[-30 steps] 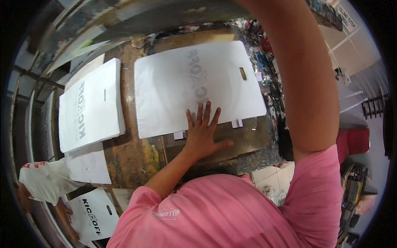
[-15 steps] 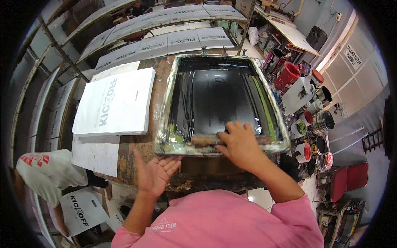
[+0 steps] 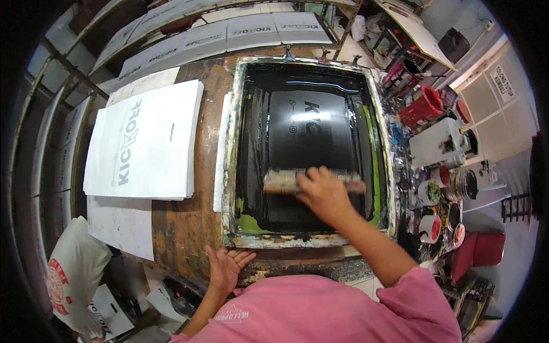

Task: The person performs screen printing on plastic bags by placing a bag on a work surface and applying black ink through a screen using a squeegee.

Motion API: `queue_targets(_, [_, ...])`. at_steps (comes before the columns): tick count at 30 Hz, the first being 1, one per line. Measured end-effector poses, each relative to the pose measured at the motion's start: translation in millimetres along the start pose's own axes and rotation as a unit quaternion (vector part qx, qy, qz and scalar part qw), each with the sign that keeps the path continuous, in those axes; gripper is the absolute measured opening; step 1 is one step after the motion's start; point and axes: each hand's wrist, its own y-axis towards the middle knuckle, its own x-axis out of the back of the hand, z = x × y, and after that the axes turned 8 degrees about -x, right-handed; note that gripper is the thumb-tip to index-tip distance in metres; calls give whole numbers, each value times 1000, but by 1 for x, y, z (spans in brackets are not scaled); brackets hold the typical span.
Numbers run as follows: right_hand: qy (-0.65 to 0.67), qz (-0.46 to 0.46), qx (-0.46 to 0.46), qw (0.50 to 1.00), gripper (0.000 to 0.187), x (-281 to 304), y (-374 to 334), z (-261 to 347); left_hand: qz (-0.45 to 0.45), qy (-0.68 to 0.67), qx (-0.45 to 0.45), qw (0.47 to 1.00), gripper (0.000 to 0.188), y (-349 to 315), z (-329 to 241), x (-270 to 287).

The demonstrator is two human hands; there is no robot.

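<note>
My right hand (image 3: pixel 326 197) grips a wooden-handled squeegee (image 3: pixel 279 182) that lies across a screen-printing frame (image 3: pixel 229 166). Black ink covers most of the mesh, and pale lettering shows in its far middle part. Green smears run down the mesh's sides. At the frame's near left corner, my left hand (image 3: pixel 227 268) is open, palm up, with its fingertips at the frame's near edge; I cannot tell whether they touch it. A strip of white sheet (image 3: pixel 222 154) sticks out from under the frame's left side.
A stack of printed white bags (image 3: pixel 154 148) lies left on the worn wooden table (image 3: pixel 200 217). Racks beyond hold more printed bags (image 3: pixel 254 31). Paint tubs and a red bucket (image 3: pixel 420 106) crowd the right side. A co-worker in a white shirt (image 3: pixel 80 274) bends at lower left.
The squeegee and my right hand have moved from the frame's near edge farther up the mesh. The frame's near side appears lower, and the white strip now shows at its left. The co-worker has shifted.
</note>
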Motion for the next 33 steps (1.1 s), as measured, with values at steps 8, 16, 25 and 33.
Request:
queue_targets(8, [-61, -77, 16, 995, 30, -22, 185, -104, 111, -18, -61, 992, 104, 9, 18, 38])
queue_targets(16, [-28, 88, -22, 996, 37, 31, 256, -116, 275, -220, -82, 932, 66, 21, 38, 63])
queue_targets(25, [-62, -22, 45, 997, 34, -7, 178, -70, 328, -149, -76, 930, 84, 25, 23, 52])
queue_targets(33, [-78, 108, 21, 991, 38, 48, -22, 38, 255, -63, -99, 960, 102, 12, 10, 35])
